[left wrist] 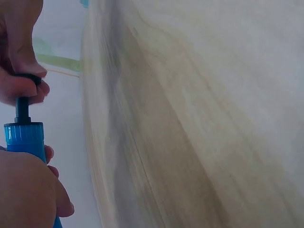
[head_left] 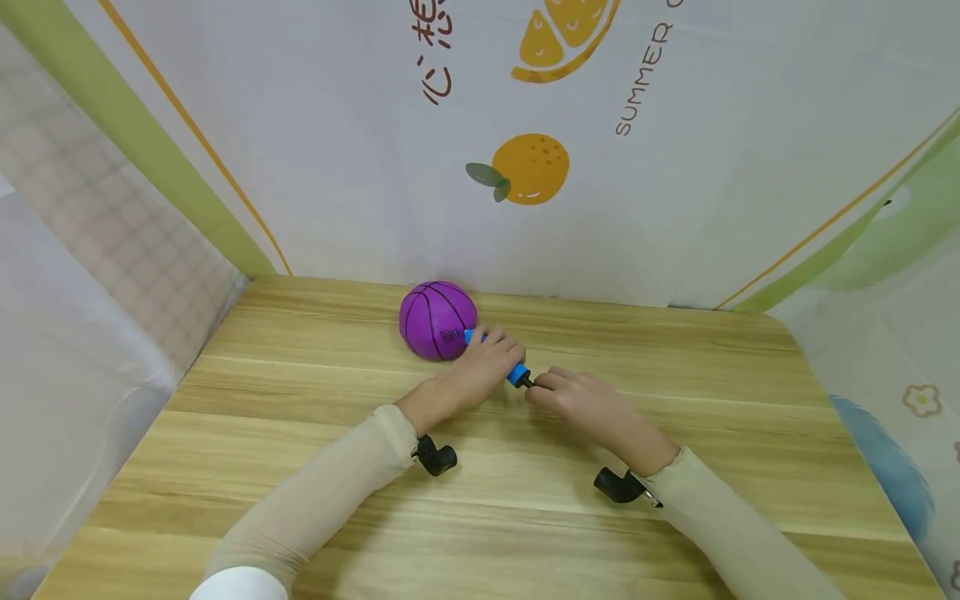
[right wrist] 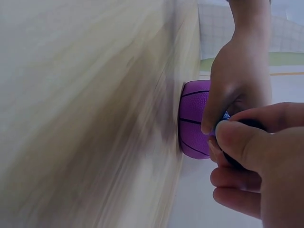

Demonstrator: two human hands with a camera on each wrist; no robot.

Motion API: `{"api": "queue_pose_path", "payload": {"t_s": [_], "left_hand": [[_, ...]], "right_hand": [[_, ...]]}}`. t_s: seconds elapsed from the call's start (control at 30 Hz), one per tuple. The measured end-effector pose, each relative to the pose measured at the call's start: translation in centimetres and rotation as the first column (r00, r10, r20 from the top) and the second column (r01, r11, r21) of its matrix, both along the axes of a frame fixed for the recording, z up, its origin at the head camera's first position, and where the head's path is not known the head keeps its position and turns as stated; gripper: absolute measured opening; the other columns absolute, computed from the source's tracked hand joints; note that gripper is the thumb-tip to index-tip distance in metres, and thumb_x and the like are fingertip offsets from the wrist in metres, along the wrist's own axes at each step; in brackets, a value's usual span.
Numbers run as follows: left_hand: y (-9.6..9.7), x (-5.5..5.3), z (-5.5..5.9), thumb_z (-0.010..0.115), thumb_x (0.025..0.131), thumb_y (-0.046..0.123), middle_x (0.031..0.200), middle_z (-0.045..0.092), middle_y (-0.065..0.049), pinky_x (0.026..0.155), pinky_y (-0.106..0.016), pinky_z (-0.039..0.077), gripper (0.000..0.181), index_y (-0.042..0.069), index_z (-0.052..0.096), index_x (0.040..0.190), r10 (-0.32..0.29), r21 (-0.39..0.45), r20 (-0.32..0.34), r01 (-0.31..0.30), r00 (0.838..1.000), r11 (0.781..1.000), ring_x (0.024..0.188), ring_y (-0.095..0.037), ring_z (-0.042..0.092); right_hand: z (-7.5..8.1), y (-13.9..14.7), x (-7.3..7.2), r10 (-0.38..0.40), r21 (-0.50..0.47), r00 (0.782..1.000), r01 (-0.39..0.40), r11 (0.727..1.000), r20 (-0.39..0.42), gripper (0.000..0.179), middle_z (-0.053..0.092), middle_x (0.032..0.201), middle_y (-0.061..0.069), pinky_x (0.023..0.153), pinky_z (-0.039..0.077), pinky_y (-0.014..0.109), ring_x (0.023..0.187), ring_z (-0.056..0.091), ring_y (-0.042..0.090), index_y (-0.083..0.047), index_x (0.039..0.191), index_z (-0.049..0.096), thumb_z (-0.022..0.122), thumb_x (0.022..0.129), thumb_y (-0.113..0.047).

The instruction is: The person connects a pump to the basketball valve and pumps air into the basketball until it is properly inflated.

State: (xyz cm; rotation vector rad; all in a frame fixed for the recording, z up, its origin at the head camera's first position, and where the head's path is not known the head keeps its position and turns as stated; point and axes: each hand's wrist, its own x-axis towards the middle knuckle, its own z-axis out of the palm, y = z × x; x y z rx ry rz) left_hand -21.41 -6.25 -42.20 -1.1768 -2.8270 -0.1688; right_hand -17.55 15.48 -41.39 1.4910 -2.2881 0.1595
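Note:
A purple ball with black basketball lines (head_left: 435,321) sits on the wooden table near its back edge. My left hand (head_left: 483,367) grips the blue barrel of a small hand pump (head_left: 517,373), whose far end points at the ball's right side. With thumb and fingers my right hand (head_left: 581,404) pinches the pump's black handle. A short length of black rod shows between handle and barrel in the left wrist view, above the ribbed blue cap (left wrist: 23,134). In the right wrist view the ball (right wrist: 192,118) lies beyond both hands, partly covered by them.
The wood-grain table (head_left: 480,533) stretches out around the hands. Behind it hangs a white cloth (head_left: 337,167) printed with oranges and lettering. Each wrist carries a small black camera, such as the one on the right wrist (head_left: 618,485).

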Motion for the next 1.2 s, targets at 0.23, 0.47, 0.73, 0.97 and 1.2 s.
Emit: {"api": "queue_pose_path", "payload": {"t_s": [0.23, 0.47, 0.73, 0.97, 1.2], "left_hand": [[-0.5, 0.0, 0.1, 0.068, 0.092, -0.007, 0.113, 0.063, -0.002, 0.109, -0.053, 0.035, 0.027, 0.013, 0.061, 0.109, -0.024, 0.031, -0.005, 0.024, 1.000, 0.999, 0.115, -0.025, 0.049], [-0.7, -0.1, 0.0, 0.071, 0.091, -0.003, 0.115, 0.065, -0.002, 0.109, -0.050, 0.035, 0.028, 0.014, 0.063, 0.111, -0.019, 0.011, -0.024, 0.019, 1.000, 1.000, 0.116, -0.025, 0.050], [-1.0, -0.2, 0.0, 0.067, 0.092, -0.006, 0.116, 0.066, -0.004, 0.108, -0.050, 0.035, 0.028, 0.013, 0.063, 0.112, -0.021, 0.053, -0.011, 0.022, 1.000, 0.998, 0.115, -0.025, 0.051], [-1.1, -0.4, 0.2, 0.065, 0.093, -0.006, 0.123, 0.065, -0.005, 0.111, -0.050, 0.032, 0.028, 0.013, 0.063, 0.115, -0.016, 0.055, 0.010, 0.015, 1.000, 0.998, 0.120, -0.026, 0.050], [-0.8, -0.2, 0.4, 0.065, 0.094, -0.007, 0.122, 0.064, -0.006, 0.111, -0.053, 0.030, 0.029, 0.012, 0.061, 0.115, -0.019, 0.074, 0.046, 0.016, 0.999, 0.997, 0.121, -0.027, 0.049]], "right_hand": [[0.1, -0.5, -0.1, -0.004, 0.006, 1.000, 0.004, 1.000, -0.014, 0.017, 0.068, 0.087, 0.003, 0.061, 0.053, 0.021, 0.076, 0.063, 0.014, -0.006, 0.095, 0.072, 0.079, 0.083, 0.003], [0.1, 0.5, 1.0, 0.007, 0.028, 1.000, -0.006, 1.000, -0.016, 0.018, 0.068, 0.088, 0.003, 0.060, 0.054, 0.022, 0.077, 0.065, 0.014, -0.008, 0.096, 0.072, 0.080, 0.083, 0.001], [0.7, 3.0, 3.6, 0.022, 0.030, 1.000, -0.022, 0.999, -0.006, 0.029, 0.067, 0.087, 0.002, 0.061, 0.054, 0.023, 0.077, 0.064, 0.014, -0.007, 0.095, 0.071, 0.086, 0.073, 0.002], [1.4, 4.6, 5.1, 0.025, 0.016, 1.000, -0.026, 1.000, 0.004, 0.032, 0.067, 0.088, 0.002, 0.063, 0.055, 0.022, 0.077, 0.064, 0.013, -0.008, 0.095, 0.071, 0.086, 0.069, 0.005], [1.3, 4.3, 4.7, 0.006, 0.007, 1.000, -0.006, 1.000, 0.024, 0.020, 0.067, 0.090, 0.002, 0.062, 0.054, 0.024, 0.078, 0.063, 0.014, -0.007, 0.097, 0.070, 0.077, 0.079, 0.000]]}}
